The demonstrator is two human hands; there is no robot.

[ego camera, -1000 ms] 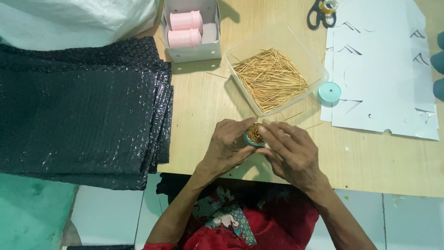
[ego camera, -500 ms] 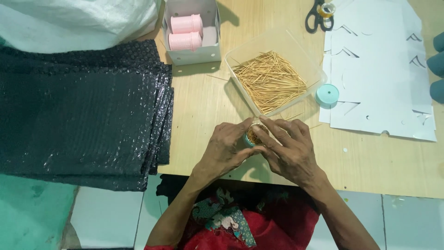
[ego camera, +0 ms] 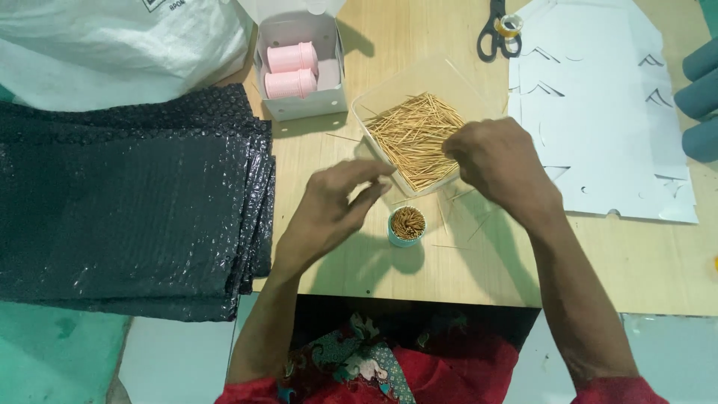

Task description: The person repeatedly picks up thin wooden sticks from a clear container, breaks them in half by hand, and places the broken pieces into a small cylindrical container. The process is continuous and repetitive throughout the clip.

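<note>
right hand (ego camera: 497, 161), grip hidden, reaches the clear tray (ego camera: 389, 97) of toothpicks (ego camera: 411, 135) at 1 o'clock; left hand (ego camera: 329, 213) hovers open, empty, beside the filled small cup (ego camera: 407, 226).

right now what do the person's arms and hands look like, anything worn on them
Both forearms are bare, and no gloves, rings or watch show on the left hand or the right hand. Red fabric with a floral pattern shows only at the picture's bottom edge, near the upper arms.

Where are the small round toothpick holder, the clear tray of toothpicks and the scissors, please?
small round toothpick holder (ego camera: 407, 225): head view, on the packed toothpick tips.
clear tray of toothpicks (ego camera: 389, 95): head view, on its bare far wall.
scissors (ego camera: 496, 30): head view, near the pivot.
</note>
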